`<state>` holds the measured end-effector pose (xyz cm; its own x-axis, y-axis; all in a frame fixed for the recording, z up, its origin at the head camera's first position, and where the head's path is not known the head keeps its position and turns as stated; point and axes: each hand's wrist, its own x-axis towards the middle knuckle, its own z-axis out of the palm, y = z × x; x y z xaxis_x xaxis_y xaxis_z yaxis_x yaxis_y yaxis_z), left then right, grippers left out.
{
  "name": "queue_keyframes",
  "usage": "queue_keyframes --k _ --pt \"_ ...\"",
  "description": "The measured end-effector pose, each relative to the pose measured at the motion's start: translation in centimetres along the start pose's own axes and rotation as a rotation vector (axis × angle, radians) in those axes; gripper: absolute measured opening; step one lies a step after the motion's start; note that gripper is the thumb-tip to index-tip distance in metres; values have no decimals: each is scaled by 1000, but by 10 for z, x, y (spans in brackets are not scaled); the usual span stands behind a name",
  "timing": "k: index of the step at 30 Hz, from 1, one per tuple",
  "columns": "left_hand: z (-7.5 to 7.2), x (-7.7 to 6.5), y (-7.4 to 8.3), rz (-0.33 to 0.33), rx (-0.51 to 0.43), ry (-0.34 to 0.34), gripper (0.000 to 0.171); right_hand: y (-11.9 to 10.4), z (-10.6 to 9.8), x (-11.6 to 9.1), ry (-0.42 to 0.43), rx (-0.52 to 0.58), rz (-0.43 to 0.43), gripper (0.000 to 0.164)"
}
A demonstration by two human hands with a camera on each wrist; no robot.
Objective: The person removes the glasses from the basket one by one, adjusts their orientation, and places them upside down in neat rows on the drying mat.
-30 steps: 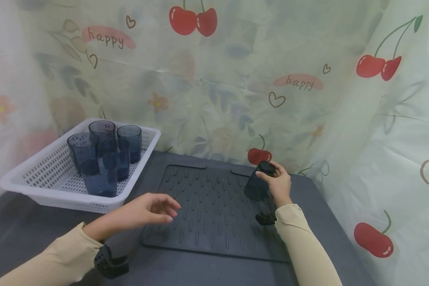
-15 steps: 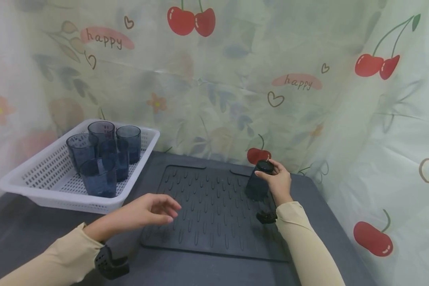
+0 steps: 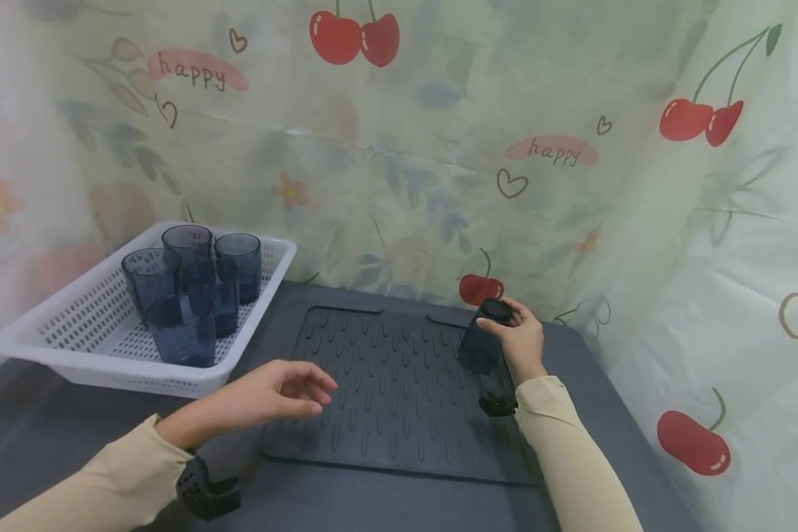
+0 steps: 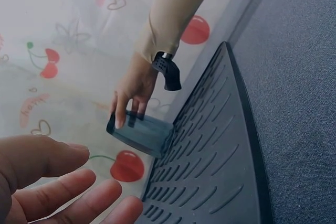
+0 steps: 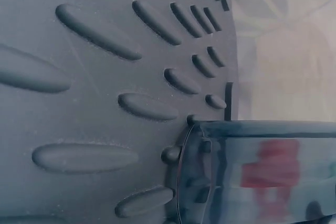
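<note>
My right hand [image 3: 524,340] grips a dark blue see-through drinking glass [image 3: 480,350] near its base. The glass is turned upside down, its rim down at the far right part of a black ridged drying mat [image 3: 399,414]. In the right wrist view the rim of the glass [image 5: 262,171] lies right at the mat's ridges. My left hand [image 3: 273,391] hovers over the mat's left side, fingers loosely bent with nothing in them. The left wrist view shows its thumb and fingers [image 4: 68,198] apart from anything.
A white perforated plastic basket [image 3: 93,377] stands at the left, with several upright blue glasses [image 3: 182,332] in it. Mat and basket rest on a dark grey table [image 3: 399,502]. A printed curtain [image 3: 399,148] closes off the back and sides.
The glass in my right hand has shifted very slightly to the right and stands a little more upright. My left hand has stayed in place.
</note>
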<state>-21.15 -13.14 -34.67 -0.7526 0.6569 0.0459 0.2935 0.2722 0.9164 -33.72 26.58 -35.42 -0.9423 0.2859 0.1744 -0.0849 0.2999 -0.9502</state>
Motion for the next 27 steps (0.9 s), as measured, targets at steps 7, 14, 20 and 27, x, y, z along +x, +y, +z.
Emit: queue_keyframes --k 7,14,20,27 --pt "1 0 -1 -4 -6 1 34 -1 -1 0 -18 -2 0 72" --pt "2 0 -3 -2 -10 -3 35 1 0 1 -38 0 11 73" --pt "3 -1 -2 9 -20 -2 35 3 -1 2 -64 2 -9 74" --pt "5 -1 -5 2 -6 9 34 11 -5 3 -77 -13 -31 76"
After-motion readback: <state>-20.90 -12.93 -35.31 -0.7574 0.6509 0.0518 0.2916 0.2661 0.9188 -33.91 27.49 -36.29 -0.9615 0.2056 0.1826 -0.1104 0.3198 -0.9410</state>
